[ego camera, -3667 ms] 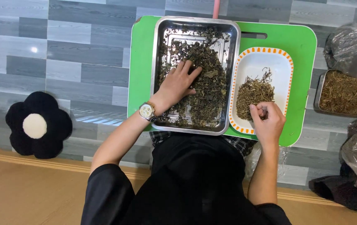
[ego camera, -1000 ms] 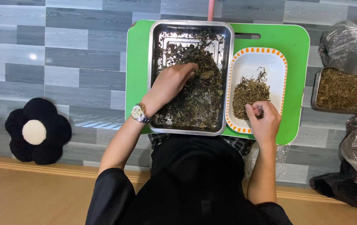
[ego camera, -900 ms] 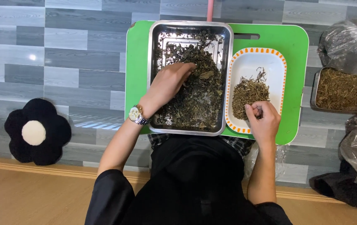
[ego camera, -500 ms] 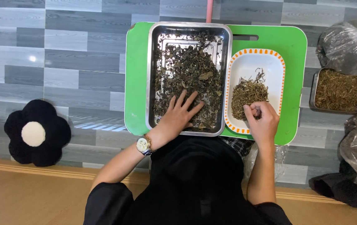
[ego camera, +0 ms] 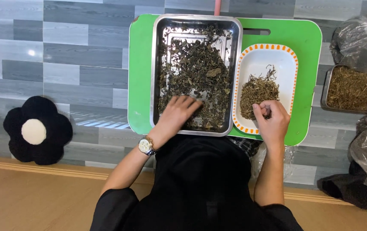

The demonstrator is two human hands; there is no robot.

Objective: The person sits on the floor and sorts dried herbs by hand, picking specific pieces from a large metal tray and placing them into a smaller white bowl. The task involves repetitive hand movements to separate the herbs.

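The step in hand looks like sorting: stems are picked out of the dark dried leaves (ego camera: 194, 81) in the metal tray (ego camera: 155, 72) at the upper middle of the frame and gathered as a pile of thin stems (ego camera: 258, 92) on the white plate with orange rim (ego camera: 286, 64) to its right. The left hand (ego camera: 178, 114) lies flat on the leaves near the lower edge of the tray, its fingers (ego camera: 187, 102) spread wide and touching them. The right hand (ego camera: 272, 120) rests at the lower edge of the plate, its fingers curled narrow just beside the stems; I cannot tell if they pinch any. Both dishes stand on a green board (ego camera: 307, 51). The next move probably calls for a fine pinch on one single stem among the leaves.
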